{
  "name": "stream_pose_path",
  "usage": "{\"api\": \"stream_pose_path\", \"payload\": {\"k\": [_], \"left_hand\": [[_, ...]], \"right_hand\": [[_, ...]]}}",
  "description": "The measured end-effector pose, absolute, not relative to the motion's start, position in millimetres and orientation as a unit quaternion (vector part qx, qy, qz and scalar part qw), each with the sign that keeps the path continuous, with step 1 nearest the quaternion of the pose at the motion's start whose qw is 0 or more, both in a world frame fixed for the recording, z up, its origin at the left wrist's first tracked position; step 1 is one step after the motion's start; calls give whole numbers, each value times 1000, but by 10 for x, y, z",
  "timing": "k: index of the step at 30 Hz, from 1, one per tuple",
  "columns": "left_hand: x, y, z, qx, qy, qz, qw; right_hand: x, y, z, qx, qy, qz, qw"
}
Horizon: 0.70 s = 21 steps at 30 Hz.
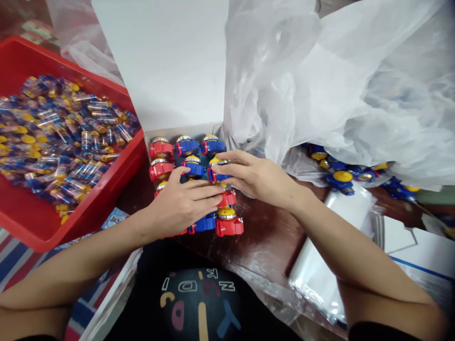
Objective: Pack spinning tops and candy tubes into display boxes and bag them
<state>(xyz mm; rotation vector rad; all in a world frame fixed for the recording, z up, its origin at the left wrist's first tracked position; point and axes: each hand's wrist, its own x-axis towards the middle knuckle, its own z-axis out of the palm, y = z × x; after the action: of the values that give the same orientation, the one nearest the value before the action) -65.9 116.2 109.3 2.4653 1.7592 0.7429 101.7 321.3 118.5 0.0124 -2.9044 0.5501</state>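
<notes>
Atop rows of red and blue toys [229, 225], left hand [186, 203] is lying palm down, fingers extending, thumb standing apart. Right hand [258, 177] is curving over blue toy [213, 176] at rows' right edge; whether gripping, cannot tell. Toys are standing before white panel [170, 61], brown table [263, 232] showing alongside. Red bin [106, 192] is holding yellow-capped tubes [64, 137] at left; white plastic [337, 80] is partly covering loose blue pieces [342, 184] at right.
</notes>
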Motion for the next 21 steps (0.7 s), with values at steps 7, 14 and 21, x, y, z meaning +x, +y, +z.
{"api": "stream_pose_path", "payload": {"k": [7,14,21], "left_hand": [[-1054,1114,1187,725,638,253,-52],[-1110,1107,1020,650,693,310,-36],[-671,668,1116,712,661,236,-15]], "right_hand": [[1121,3123,1097,-22,-976,162,146],[1394,2835,1078,-66,-985,131,94],[1631,2608,984,-14,-975,171,141]]}}
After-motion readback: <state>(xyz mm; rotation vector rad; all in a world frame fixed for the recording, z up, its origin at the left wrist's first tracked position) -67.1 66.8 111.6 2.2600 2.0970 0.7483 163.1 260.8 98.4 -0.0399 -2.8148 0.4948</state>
